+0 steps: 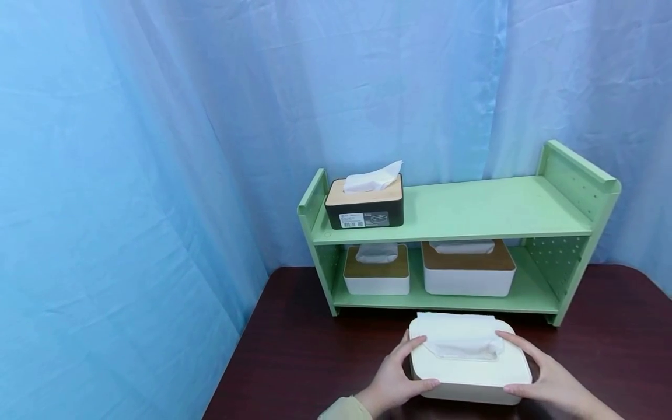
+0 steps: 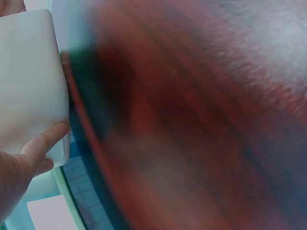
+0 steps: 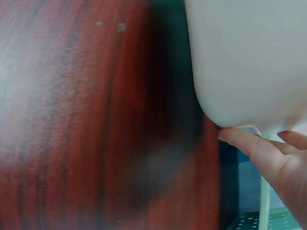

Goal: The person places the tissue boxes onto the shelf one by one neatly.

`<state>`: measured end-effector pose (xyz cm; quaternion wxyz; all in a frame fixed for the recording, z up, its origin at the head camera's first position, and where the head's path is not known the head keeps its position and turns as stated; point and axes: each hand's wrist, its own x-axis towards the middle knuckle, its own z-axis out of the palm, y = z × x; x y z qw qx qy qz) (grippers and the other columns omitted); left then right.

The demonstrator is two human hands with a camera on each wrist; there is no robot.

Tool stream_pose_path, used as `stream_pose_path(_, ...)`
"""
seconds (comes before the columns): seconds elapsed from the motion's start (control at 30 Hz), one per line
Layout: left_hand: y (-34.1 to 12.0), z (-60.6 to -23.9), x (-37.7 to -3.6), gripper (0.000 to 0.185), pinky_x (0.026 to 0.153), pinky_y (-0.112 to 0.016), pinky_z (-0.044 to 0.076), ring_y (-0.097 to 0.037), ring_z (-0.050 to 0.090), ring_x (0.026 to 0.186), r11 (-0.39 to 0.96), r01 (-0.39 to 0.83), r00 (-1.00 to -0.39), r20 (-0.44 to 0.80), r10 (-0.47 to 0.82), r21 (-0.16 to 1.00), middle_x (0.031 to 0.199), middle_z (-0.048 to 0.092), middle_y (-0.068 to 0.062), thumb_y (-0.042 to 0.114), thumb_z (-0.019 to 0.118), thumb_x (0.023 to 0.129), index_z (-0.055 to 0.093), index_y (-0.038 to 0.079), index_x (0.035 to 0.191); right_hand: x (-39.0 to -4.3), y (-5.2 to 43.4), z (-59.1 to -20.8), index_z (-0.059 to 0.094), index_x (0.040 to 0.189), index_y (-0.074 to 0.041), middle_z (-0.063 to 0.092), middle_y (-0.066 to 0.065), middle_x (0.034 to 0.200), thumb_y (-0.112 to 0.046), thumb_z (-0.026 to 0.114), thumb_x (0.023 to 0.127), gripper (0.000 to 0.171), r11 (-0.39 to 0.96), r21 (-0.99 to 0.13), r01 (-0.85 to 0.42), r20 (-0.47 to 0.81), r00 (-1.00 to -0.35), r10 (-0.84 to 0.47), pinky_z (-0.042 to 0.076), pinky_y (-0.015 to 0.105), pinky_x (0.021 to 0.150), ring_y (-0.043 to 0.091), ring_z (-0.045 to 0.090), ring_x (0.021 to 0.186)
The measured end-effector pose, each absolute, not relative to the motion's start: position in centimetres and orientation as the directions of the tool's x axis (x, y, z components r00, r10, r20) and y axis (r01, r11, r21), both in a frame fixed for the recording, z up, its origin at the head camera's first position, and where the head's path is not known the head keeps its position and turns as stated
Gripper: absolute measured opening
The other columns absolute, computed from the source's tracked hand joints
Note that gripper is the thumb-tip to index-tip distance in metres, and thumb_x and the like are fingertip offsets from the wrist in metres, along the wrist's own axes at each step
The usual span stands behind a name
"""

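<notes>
The left hand (image 1: 392, 382) grips the left end of a white tissue box (image 1: 469, 373), fingers curled over its top edge and thumb against the near side, the box being on or just above the dark wooden table (image 1: 294, 361) directly in front of the green shelf (image 1: 472, 213). The right hand (image 1: 551, 379) holds the box's right end the same way, fingers over the lid beside the protruding tissue (image 1: 462, 341). On the shelf, left to right: a black tissue box (image 1: 364, 211) on the top board, then a small white box (image 1: 377, 277) and a wider white box (image 1: 469, 273) on the lower board.
</notes>
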<state>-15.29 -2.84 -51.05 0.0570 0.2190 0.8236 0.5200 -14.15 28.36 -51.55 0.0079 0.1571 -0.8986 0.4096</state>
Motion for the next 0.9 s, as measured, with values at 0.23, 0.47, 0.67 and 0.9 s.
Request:
stream_pose_path(0.23,-3.0,-47.8,-15.5,0.07,0.11,-0.04,0.031,-0.029,0.024,0.142,0.366,0.293,-0.897,0.121,0.426,0.883,0.156,0.02,-0.012,0.027,0.079,0.078,0.046,0.029,0.139,-14.1,28.0,-48.9,0.037,0.146,-0.02,0.028,-0.037,0.137,-0.01,0.081,0.07,0.088,0.544,-0.726,-0.421,0.312,-0.907,-0.284,0.027,0.005,0.08,-0.028,0.021,0.117)
stream_pose_path(0.47,-3.0,-42.2,-16.0,0.072,0.103,-0.028,0.039,-0.028,0.025,0.141,0.347,0.388,-0.867,0.21,0.452,0.854,0.158,0.014,-0.007,0.027,0.078,0.078,0.044,0.028,0.141,-14.6,27.9,-43.6,0.034,0.147,-0.014,0.029,-0.038,0.128,-0.002,0.083,0.066,0.096,0.513,-0.717,-0.472,0.387,-0.882,-0.27,0.042,0.01,0.068,-0.016,0.042,0.101)
stream_pose_path(0.67,-3.1,-37.2,-17.5,0.073,0.097,-0.025,0.045,-0.027,0.022,0.143,0.3,0.512,-0.801,0.321,0.505,0.805,0.16,0.005,-0.009,0.021,0.076,0.081,0.039,0.025,0.144,-15.7,28.5,-38.3,0.03,0.15,-0.021,0.029,-0.026,0.139,-0.004,0.083,0.067,0.1,0.57,-0.683,-0.457,0.403,-0.886,-0.228,0.033,0.004,0.08,-0.019,0.034,0.108)
stream_pose_path(0.9,-2.6,-32.6,-19.7,0.073,0.096,-0.023,0.045,-0.018,0.029,0.141,0.22,0.61,-0.716,0.411,0.564,0.761,0.16,-0.003,-0.003,0.014,0.072,0.084,0.035,0.021,0.146,-16.8,28.8,-33.1,0.028,0.15,-0.025,0.029,0.006,0.15,-0.008,0.086,0.064,0.105,0.641,-0.62,-0.452,0.445,-0.876,-0.186,0.032,0.004,0.068,-0.019,0.031,0.101)
